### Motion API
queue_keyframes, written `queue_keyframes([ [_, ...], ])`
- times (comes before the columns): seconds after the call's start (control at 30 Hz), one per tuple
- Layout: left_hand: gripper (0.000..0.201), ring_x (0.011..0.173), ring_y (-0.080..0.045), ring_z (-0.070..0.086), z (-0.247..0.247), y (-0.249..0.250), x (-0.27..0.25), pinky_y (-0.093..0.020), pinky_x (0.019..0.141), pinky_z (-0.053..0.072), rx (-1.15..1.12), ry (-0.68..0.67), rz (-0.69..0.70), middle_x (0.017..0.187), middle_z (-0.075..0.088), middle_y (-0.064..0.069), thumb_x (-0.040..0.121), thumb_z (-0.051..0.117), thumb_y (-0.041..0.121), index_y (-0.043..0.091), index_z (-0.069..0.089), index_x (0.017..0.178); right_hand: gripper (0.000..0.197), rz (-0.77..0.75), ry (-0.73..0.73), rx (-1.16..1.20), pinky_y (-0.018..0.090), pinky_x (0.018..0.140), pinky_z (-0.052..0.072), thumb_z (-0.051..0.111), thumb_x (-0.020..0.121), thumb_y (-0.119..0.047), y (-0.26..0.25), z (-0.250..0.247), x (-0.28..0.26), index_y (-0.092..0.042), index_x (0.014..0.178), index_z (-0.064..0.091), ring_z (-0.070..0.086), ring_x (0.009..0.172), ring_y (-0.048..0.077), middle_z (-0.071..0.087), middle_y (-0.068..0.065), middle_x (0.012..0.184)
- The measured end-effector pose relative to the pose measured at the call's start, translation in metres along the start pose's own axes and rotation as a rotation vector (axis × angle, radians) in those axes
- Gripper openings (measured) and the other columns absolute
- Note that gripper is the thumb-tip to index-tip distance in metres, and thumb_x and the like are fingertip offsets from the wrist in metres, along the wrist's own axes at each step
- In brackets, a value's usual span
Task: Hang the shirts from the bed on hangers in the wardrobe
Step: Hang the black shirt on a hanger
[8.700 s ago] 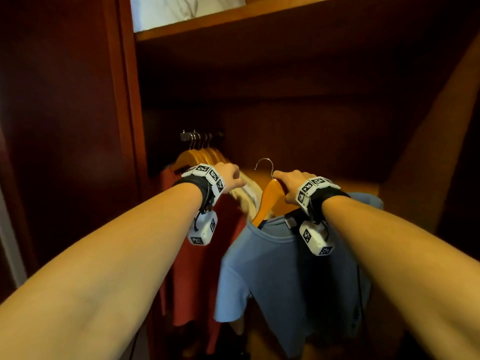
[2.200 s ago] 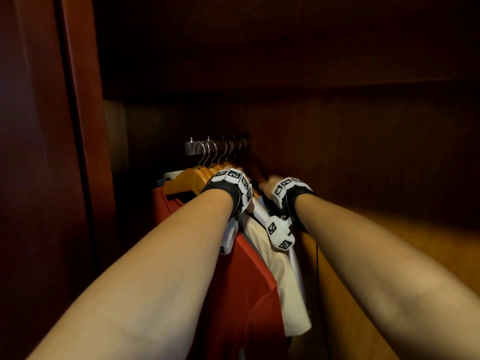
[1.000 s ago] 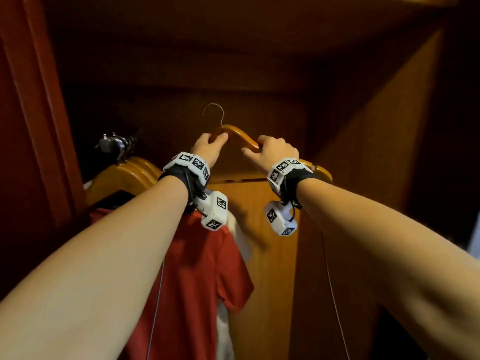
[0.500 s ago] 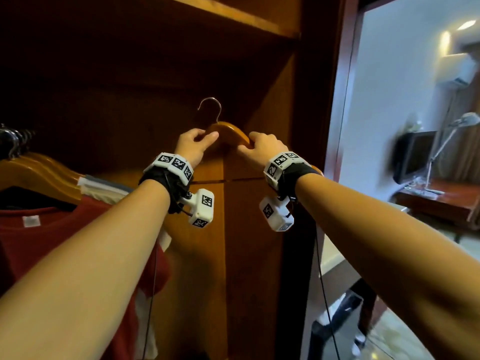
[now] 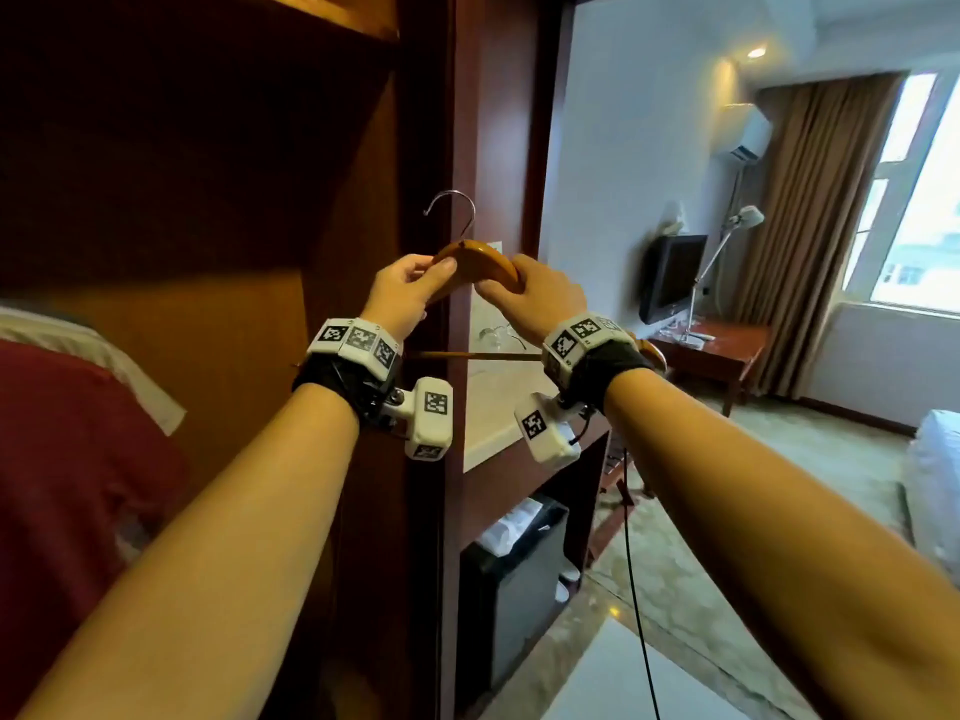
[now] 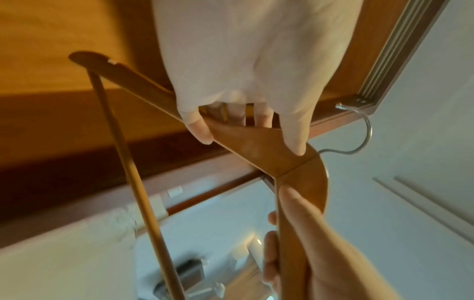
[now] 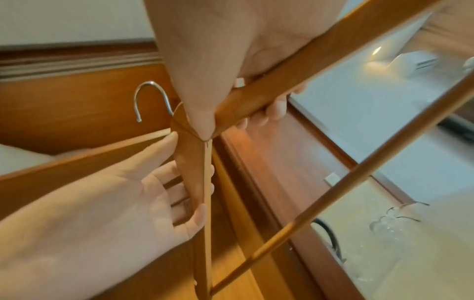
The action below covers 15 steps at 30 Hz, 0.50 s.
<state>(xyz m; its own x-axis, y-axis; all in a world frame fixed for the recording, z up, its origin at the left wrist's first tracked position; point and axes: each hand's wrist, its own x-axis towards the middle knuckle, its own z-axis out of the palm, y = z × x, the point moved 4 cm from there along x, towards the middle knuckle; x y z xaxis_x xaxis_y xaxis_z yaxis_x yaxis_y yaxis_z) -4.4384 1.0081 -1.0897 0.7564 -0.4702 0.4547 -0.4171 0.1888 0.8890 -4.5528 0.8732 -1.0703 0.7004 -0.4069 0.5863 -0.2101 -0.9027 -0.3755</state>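
1. My left hand (image 5: 410, 288) and right hand (image 5: 530, 298) each curl around a shoulder of the bare wooden hanger (image 5: 478, 259).
2. A second ago it was inside the wardrobe (image 5: 208, 200); now it's clear of the doorframe, toward the room.
3. A red shirt (image 5: 62, 485) hangs behind; next I need a shirt from the bed.
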Motion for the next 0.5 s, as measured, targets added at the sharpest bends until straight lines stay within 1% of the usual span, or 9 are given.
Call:
queue_keyframes([
  [0.03,0.027,0.089,-0.008,0.058,0.02,-0.001,-0.007,-0.026,0.07,0.042,-0.024,-0.015,0.0,0.097,0.063,0.005,0.094,0.064,0.036,0.017,0.065,0.113,0.03,0.035,0.006,-0.004,0.045,0.088,0.049,0.051,0.092,-0.06,0.018,-0.01,-0.01,-0.031,0.093,0.056,0.061,0.08,0.018,0.059,-0.011,0.075],
  [0.1,0.025,0.086,-0.007,0.058,0.063,-0.002,-0.021,-0.024,0.068,0.041,-0.074,-0.053,0.0,0.093,0.064,0.006,0.094,0.064,0.035,0.017,0.065,0.111,0.024,0.123,0.044,-0.027,0.047,0.098,0.042,0.053,0.092,-0.057,0.054,-0.033,-0.031,-0.033,0.09,0.053,0.056,0.082,0.016,0.053,-0.015,0.072],
  [0.2,0.022,0.088,-0.008,0.06,0.126,-0.009,-0.037,-0.025,0.072,0.044,-0.152,-0.138,-0.032,0.094,0.067,0.006,0.095,0.063,0.034,0.019,0.066,0.111,0.024,0.256,0.127,-0.047,0.049,0.105,0.028,0.055,0.09,-0.055,0.108,-0.061,-0.06,-0.032,0.089,0.055,0.055,0.085,0.016,0.054,-0.014,0.073],
  [0.27,0.03,0.092,-0.011,0.059,0.163,-0.014,-0.045,-0.025,0.074,0.043,-0.18,-0.19,-0.039,0.099,0.067,0.003,0.094,0.064,0.034,0.015,0.066,0.117,0.023,0.325,0.165,-0.003,0.05,0.106,0.025,0.059,0.088,-0.055,0.141,-0.074,-0.077,-0.033,0.091,0.06,0.058,0.087,0.014,0.061,-0.013,0.077],
  [0.33,0.028,0.091,-0.007,0.06,0.199,-0.019,-0.052,-0.022,0.073,0.043,-0.203,-0.229,-0.033,0.101,0.068,0.003,0.094,0.065,0.03,0.014,0.066,0.116,0.017,0.362,0.211,0.07,0.05,0.106,0.029,0.064,0.084,-0.053,0.173,-0.089,-0.094,-0.036,0.087,0.063,0.062,0.083,0.009,0.065,-0.013,0.073],
  [0.4,0.019,0.081,0.004,0.063,0.235,-0.024,-0.057,-0.012,0.069,0.046,-0.239,-0.273,-0.027,0.096,0.068,0.004,0.094,0.065,0.022,0.014,0.066,0.111,0.013,0.406,0.268,0.12,0.048,0.101,0.036,0.07,0.082,-0.048,0.203,-0.101,-0.11,-0.036,0.083,0.065,0.059,0.073,-0.003,0.062,-0.015,0.066],
  [0.43,0.016,0.077,0.009,0.063,0.253,-0.027,-0.059,-0.007,0.065,0.045,-0.259,-0.294,-0.023,0.094,0.068,0.005,0.094,0.064,0.018,0.013,0.066,0.109,0.01,0.429,0.294,0.141,0.049,0.1,0.037,0.072,0.082,-0.045,0.218,-0.104,-0.117,-0.036,0.083,0.067,0.057,0.07,-0.006,0.06,-0.017,0.062],
  [0.47,0.014,0.075,0.009,0.064,0.27,-0.032,-0.058,-0.005,0.064,0.045,-0.278,-0.315,-0.024,0.093,0.068,0.005,0.094,0.064,0.016,0.013,0.066,0.107,0.008,0.445,0.316,0.162,0.05,0.1,0.039,0.073,0.081,-0.044,0.233,-0.105,-0.121,-0.038,0.082,0.067,0.057,0.069,-0.006,0.059,-0.019,0.059],
  [0.5,0.013,0.077,0.007,0.065,0.286,-0.04,-0.056,-0.006,0.064,0.046,-0.309,-0.335,-0.028,0.094,0.069,0.004,0.093,0.065,0.015,0.014,0.067,0.106,0.007,0.453,0.338,0.172,0.053,0.099,0.04,0.073,0.079,-0.045,0.247,-0.104,-0.122,-0.043,0.079,0.067,0.057,0.071,-0.002,0.058,-0.021,0.058],
])
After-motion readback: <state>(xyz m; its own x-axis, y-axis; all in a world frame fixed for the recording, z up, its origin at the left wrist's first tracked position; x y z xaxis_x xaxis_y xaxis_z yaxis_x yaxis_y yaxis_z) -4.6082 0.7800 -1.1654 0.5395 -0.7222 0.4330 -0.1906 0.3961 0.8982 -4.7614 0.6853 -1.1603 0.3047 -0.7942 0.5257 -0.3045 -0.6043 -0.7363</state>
